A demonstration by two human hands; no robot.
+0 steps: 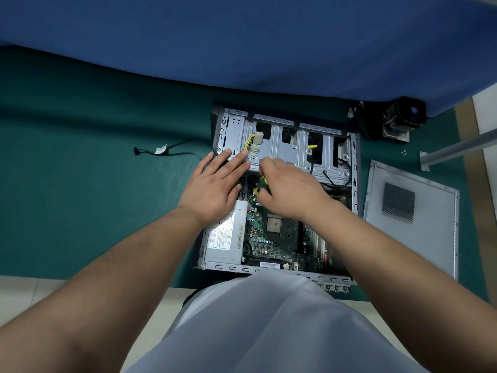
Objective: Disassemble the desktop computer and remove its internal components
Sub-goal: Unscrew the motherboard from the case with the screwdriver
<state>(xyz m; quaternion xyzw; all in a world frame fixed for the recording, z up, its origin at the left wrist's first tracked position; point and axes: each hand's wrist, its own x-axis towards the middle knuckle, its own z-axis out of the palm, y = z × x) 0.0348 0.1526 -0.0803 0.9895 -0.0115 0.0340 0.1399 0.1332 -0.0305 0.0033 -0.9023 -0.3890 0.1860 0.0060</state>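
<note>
Unscrewing grey metal drive cage at 12 o'clock: right hand grips yellow-black screwdriver; left hand pressed flat, fingers together. Next: hold bit seated.

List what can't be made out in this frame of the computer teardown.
- Head view: the screwdriver tip and whatever it engages, hidden under the right hand.
- Motherboard area beneath both hands, covered; the left hand lies flat on the drive cage.
- Power supply label text: too small.
- Case's near edge, hidden by the person's clothing.
</note>
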